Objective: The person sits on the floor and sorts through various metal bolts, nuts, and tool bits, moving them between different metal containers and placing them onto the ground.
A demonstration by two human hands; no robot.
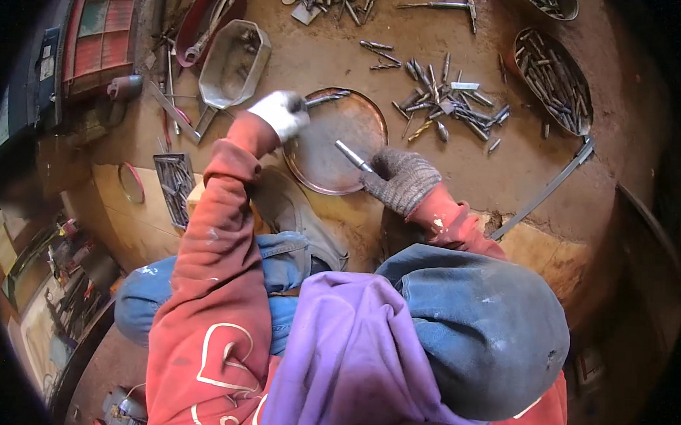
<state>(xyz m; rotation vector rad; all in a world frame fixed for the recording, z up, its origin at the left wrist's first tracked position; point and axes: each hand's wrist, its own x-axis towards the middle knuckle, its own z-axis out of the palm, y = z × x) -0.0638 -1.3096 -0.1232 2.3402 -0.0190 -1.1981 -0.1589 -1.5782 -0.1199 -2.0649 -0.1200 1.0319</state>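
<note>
My left hand (280, 114), in a white glove, is closed on a fluted drill bit (328, 98) that points right over the far edge of a round copper-rimmed tray (328, 155). Motion slightly blurs that glove. My right hand (403, 177), in a grey knitted glove, grips a smooth silver metal rod (352, 155) whose free end points up and left over the tray. The rod's other end is hidden in the glove. The tray's middle is bare between the two hands. Beyond my right hand lies a loose pile of drill bits (450, 107).
An oval container (585, 117) of metal bits stands at the right. An octagonal metal pan (264, 53) and a red oval container (191, 24) with wrenches stand far left. A flat tray of bits (176, 190) lies left. A metal strip (543, 195) crosses the right side.
</note>
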